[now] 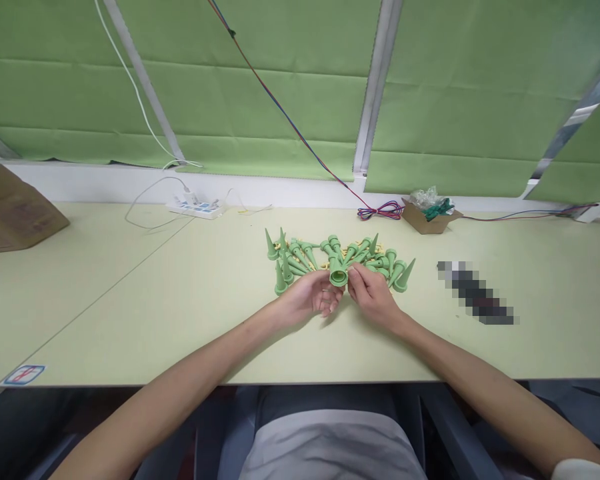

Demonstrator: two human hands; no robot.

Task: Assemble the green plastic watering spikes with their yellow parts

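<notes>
Between my hands is a green plastic spike (339, 276), its round hollow end facing me. My left hand (314, 293) holds it from the left with curled fingers. My right hand (373, 293) is closed in a pinch against the spike's right side; whatever lies between its fingertips is too small to make out. Just beyond my hands lies a pile of similar green spikes (296, 259), some standing point up, others on their sides. Small yellow pieces (380, 248) show among them, partly covered.
To the right lies a dark pixelated object (480, 297). At the back are a small cardboard box (425, 219) with plastic wrap and green material, a coiled red-and-blue cable (383, 211) and a white power strip (195, 207). Far left is a brown cardboard box (17, 212).
</notes>
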